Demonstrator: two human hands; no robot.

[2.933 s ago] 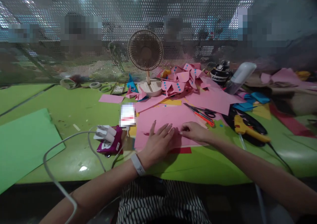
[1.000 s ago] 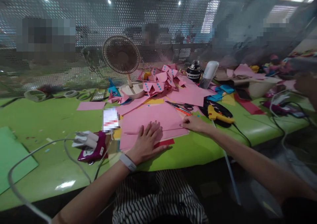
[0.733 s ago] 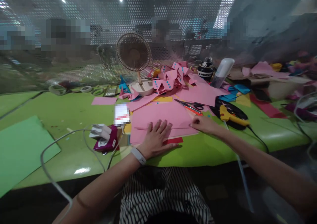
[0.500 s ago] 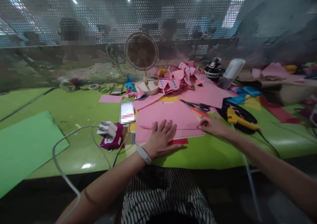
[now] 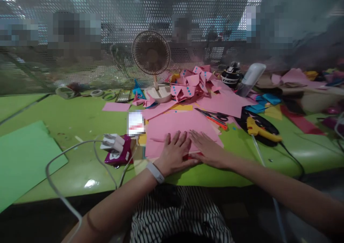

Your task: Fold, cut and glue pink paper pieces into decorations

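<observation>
A folded pink paper sheet (image 5: 174,126) lies on the green table (image 5: 80,121) in front of me. My left hand (image 5: 176,153), with a white wristband, lies flat on the sheet's near part, fingers stretched out. My right hand (image 5: 206,150) lies flat beside it on the same sheet, fingers spread and pointing up-left. The two hands nearly touch. A red paper strip (image 5: 188,157) peeks out under the sheet between my hands.
Red-handled scissors (image 5: 213,117) and a yellow glue gun (image 5: 259,130) lie to the right. A small fan (image 5: 152,56) stands behind a heap of folded pink paper pieces (image 5: 190,83). A white charger on a purple box (image 5: 116,149) with its cable sits left, beside a green sheet (image 5: 24,157).
My right hand has come back from the sheet's right edge to lie flat beside my left hand. The left hand has stayed pressed on the paper.
</observation>
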